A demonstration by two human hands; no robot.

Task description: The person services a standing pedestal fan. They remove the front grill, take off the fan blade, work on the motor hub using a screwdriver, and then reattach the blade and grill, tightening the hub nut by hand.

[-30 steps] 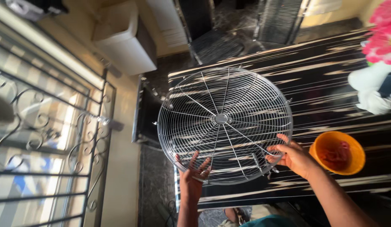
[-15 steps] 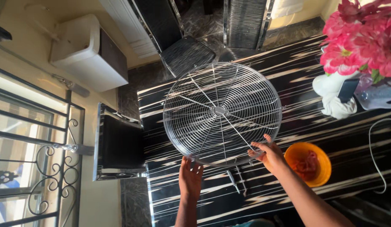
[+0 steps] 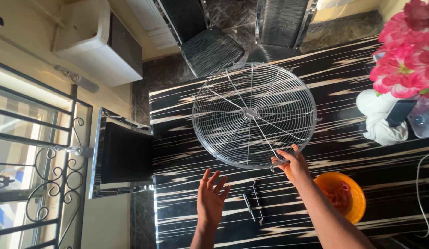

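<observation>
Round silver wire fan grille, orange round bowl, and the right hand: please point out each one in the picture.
Round silver wire fan grille (image 3: 251, 112), head view, on its centre hub.
Orange round bowl (image 3: 359, 196), head view, on its right rim.
Right hand (image 3: 293, 164), head view, on its back, at the grille's edge.

Leaning near the right end of the black-and-cream striped table: a flat, dark rectangular phone, tilting against a white vase beneath pink flowers. Showing only a blank, black face, catching no glow. Sitting slantwise, upper corner reaching toward the blooms, lower end resting against the vase's shoulder. Otherwise showing no packages, labels or signs anywhere.
</observation>
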